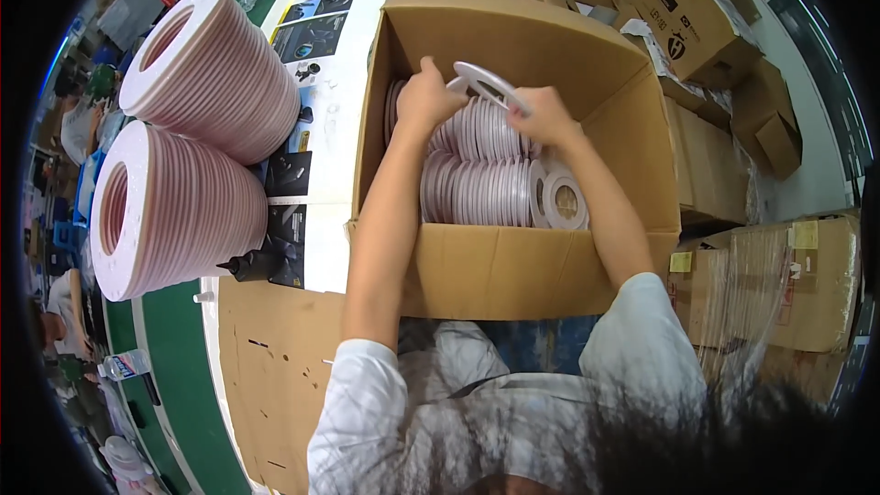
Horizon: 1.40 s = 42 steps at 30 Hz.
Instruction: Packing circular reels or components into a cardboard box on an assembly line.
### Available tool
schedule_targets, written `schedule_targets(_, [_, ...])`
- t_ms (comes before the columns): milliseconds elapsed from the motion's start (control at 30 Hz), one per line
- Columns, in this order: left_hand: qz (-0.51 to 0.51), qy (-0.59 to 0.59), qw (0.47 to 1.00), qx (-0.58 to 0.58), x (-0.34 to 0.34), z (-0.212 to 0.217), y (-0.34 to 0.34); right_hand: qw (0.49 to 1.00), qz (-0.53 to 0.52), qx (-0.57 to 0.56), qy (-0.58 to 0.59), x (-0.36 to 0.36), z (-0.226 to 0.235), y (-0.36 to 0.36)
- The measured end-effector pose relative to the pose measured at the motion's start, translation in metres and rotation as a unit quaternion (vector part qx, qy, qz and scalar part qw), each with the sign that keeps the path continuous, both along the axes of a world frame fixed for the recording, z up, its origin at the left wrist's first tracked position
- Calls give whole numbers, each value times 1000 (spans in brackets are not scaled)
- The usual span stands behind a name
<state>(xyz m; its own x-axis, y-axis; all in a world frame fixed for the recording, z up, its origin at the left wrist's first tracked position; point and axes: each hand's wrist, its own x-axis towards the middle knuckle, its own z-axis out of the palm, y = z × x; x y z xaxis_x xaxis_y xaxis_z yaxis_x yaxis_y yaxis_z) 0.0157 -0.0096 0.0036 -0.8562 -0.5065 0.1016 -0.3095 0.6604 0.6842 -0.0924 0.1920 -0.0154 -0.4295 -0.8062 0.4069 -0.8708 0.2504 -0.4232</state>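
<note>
Both my hands are inside a large open cardboard box (522, 266). My right hand (547, 117) pinches the right end of a flat white ring (492, 84), which is tilted above the others. At the ring's left edge, my left hand (428, 103) has its fingers curled against it, thumb raised; its fingertips are partly hidden. Below the hands, rows of pinkish-white rings (481, 188) stand on edge, packed side by side. One ring (563, 200) at the right end of the near row faces outward, showing its round hole.
Two tall stacks of the same rings, a far one (229, 73) and a near one (192, 211), lie on the white table (332, 142) at left. A black bottle (252, 266) lies by the near stack. Cardboard boxes (701, 14) and wrapped cartons (770, 284) stand at right.
</note>
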Motion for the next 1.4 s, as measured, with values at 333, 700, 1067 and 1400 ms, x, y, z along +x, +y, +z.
schedule_targets(333, [4,35,999,-3,9,-2,-10,895,-215,-361,-145,1,30,-17])
schedule_targets(700, [-4,3,1000,3,1,7,5,986,15,-92,140,0,6,-5])
schedule_targets(1067, [-12,43,998,43,2,20,0,986,-75,-144,30,13,23,-15])
schedule_targets(1400, [4,309,951,-4,-2,23,13,941,-263,201,-71,-15,2,15])
